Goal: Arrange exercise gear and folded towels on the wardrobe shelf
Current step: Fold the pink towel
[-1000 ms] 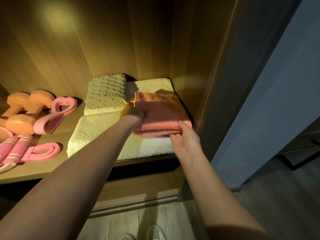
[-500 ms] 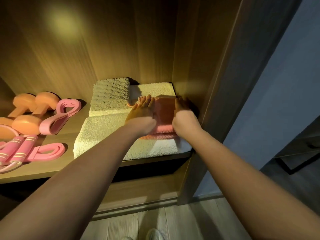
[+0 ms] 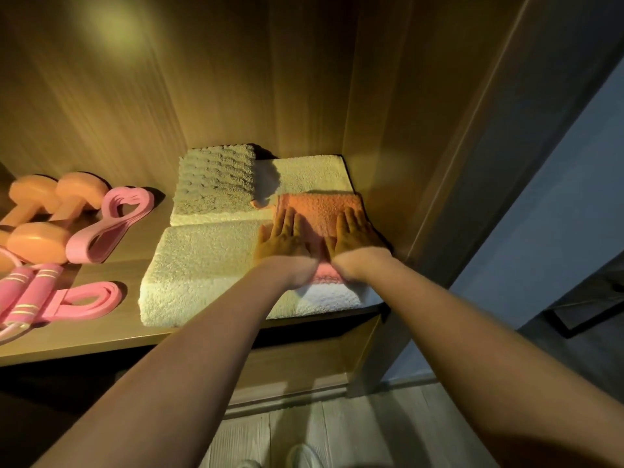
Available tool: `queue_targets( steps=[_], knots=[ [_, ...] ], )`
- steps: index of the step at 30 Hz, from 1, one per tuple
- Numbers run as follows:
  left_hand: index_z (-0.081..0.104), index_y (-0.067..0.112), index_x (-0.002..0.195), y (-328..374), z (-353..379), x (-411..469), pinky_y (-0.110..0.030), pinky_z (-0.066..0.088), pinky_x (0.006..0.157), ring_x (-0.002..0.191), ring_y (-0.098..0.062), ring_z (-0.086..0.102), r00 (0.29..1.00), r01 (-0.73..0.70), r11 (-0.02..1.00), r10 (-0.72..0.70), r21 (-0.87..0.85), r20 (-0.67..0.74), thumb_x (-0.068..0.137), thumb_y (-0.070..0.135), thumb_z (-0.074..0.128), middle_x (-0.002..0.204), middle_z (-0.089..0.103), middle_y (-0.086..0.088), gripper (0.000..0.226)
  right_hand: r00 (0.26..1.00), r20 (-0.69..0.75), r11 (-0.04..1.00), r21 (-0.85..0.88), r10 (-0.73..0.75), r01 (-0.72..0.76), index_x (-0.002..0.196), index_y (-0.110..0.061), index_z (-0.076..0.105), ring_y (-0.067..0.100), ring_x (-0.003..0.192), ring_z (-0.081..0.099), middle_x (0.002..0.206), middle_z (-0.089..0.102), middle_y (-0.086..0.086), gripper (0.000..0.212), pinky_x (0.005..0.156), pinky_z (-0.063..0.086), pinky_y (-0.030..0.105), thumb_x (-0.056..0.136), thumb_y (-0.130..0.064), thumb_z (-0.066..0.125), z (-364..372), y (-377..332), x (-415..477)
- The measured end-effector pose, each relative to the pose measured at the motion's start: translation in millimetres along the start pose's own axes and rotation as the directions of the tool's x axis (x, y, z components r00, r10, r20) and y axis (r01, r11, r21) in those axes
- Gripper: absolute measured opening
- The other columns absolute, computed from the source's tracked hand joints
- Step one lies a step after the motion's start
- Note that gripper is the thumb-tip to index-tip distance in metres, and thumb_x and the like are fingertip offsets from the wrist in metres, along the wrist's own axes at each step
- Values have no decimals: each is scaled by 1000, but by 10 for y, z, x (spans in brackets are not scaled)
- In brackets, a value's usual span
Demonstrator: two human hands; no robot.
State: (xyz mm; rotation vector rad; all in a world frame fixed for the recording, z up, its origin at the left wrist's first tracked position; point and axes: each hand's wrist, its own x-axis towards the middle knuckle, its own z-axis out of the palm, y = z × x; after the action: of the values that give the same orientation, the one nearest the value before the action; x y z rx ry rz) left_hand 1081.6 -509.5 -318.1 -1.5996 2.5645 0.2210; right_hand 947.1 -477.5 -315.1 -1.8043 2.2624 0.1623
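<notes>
Shelf carries gear on the left and towels packed into the right corner, vs the side wall. Cream towels make the base, front edge right at the shelf lip, poss. a bit over it at the right. Grey towel sits on their back left. Pink towel lies just beside it on the right, near edge close to the cream front edge. Left hand & right hand lie flat on the pink towel, palms down, fingers straight, side by side, pressing, gripping nothing. Risks, imo: palms dragged back w/ pressure on would slide the pink towel fwd and ruck its fold, or pull the cream edge off the lip; a sideways sweep could shove the grey towel askew; a small pink corner pokes out at the back left, so the fold may spring open once the hands lift
</notes>
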Motion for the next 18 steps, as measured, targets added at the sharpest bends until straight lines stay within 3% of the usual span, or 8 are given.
queue_targets(
  steps=[5, 7, 9, 10, 11, 13, 15, 18],
  knots=[
    [0, 13, 156, -80, 28, -51, -43, -1, 121, 148, -15, -15, 989, -49, 992, 32, -115, -141, 98, 49, 19, 162, -13, -3, 71, 998, -62, 999, 25, 22, -21, 154, -7, -9, 24, 150, -11, 162, -15, 9, 65, 122, -1, 38, 103, -43, 11, -31, -18, -14],
    [16, 16, 155, -190, 31, -156, -41, 2, 122, 149, -13, -5, 954, -173, 969, 119, -179, -275, 95, 52, 25, 164, 2, 1, 71, 986, -165, 1000, 28, -2, 7, 154, -5, 10, 28, 150, 5, 162, 5, 13, 63, 121, 12, 41, 104, -42, 16, -52, -9, -139],
    [21, 22, 154, -336, 44, -303, -44, 7, 121, 149, -11, 2, 897, -328, 939, 276, -104, -345, 89, 65, 23, 163, 9, 5, 78, 959, -259, 990, 45, -118, 134, 122, -5, 55, 36, 126, 48, 125, 58, 14, 51, 93, 43, 41, 102, -43, 27, -37, 29, -380],
    [19, 25, 154, -421, 62, -375, -46, 10, 121, 149, -11, 3, 870, -385, 922, 346, -45, -351, 86, 72, 23, 163, 9, 6, 83, 928, -317, 974, 40, -197, 221, 100, -11, 59, 34, 105, 59, 96, 62, 4, 43, 75, 42, 38, 100, -46, 33, -8, 53, -503],
    [15, 28, 154, -502, 85, -440, -47, 10, 121, 149, -12, 2, 856, -414, 910, 395, 14, -333, 82, 78, 27, 163, 7, 7, 88, 892, -349, 952, -5, -289, 306, 98, -14, 56, 31, 96, 61, 89, 59, 1, 42, 71, 39, 37, 97, -51, 37, 30, 89, -608],
    [2, 29, 155, -627, 144, -533, -49, 10, 120, 150, -18, 1, 864, -403, 905, 426, 139, -268, 78, 83, 34, 163, -4, 6, 99, 857, -277, 899, -184, -435, 397, 133, -12, 44, 28, 117, 53, 126, 56, 9, 69, 93, 40, 41, 90, -65, 40, 114, 170, -734],
    [-5, 26, 155, -653, 222, -568, -51, 12, 120, 150, -26, 3, 883, -357, 908, 405, 221, -239, 78, 83, 35, 163, -13, 3, 103, 856, -207, 852, -352, -474, 387, 153, -9, 12, 30, 144, 25, 159, 21, 12, 96, 114, 27, 46, 86, -69, 45, 183, 232, -703],
    [-1, 21, 155, -595, 250, -539, -54, 17, 117, 149, -30, 10, 887, -324, 917, 380, 235, -263, 81, 80, 33, 163, -9, -1, 100, 884, -166, 848, -405, -437, 342, 154, -7, -6, 28, 150, 3, 163, -5, 12, 103, 118, 23, 45, 88, -63, 50, 198, 227, -582]
  ],
)
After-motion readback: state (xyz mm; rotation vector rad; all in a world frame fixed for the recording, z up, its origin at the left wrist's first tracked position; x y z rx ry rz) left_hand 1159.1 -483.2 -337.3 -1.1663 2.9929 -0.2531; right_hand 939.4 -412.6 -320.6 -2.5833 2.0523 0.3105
